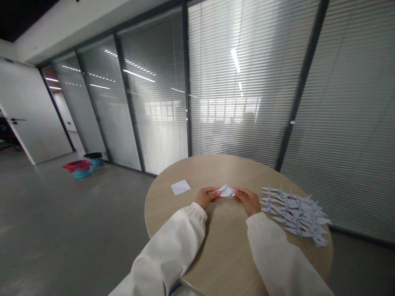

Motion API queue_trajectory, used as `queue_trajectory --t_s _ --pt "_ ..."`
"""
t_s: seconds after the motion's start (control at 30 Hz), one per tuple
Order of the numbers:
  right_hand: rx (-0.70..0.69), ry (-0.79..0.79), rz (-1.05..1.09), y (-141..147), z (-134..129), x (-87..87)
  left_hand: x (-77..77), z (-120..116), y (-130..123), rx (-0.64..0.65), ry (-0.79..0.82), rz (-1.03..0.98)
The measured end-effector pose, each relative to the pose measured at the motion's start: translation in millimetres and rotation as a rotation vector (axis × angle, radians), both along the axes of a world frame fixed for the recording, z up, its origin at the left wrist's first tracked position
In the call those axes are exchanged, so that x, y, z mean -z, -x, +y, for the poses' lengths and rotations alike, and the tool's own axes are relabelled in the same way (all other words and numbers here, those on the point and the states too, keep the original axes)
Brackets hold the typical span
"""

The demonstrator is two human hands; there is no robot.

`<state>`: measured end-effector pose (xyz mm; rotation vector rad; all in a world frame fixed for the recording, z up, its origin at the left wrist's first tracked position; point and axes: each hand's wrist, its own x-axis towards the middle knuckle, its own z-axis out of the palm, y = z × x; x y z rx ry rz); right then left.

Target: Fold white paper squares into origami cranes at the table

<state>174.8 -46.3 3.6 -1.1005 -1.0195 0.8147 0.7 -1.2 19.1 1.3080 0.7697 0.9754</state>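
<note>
My left hand [206,197] and my right hand [247,200] pinch opposite ends of a small folded piece of white paper [226,191], held just above the round light-wood table [228,246]. Both sleeves are white. A flat square of white paper [180,187] lies on the table to the left of my hands, creased along a diagonal. To the right of my right hand lies a large pile of folded paper cranes [293,213], pale and overlapping, close to the table's edge.
Behind the table stand a glass partition with slatted blinds [247,102] and a white door [33,127] at far left. A red basket [77,166] and a black-rimmed bin [93,158], both on the grey floor, stand by the wall.
</note>
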Motion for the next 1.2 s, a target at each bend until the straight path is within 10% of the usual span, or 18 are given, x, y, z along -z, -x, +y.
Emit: queue_trajectory --t_s 1.2 --pt "-0.207 0.023 0.109 8.6 -4.3 -1.7 0.2 -7.3 2.5 0.134 0.146 -0.212"
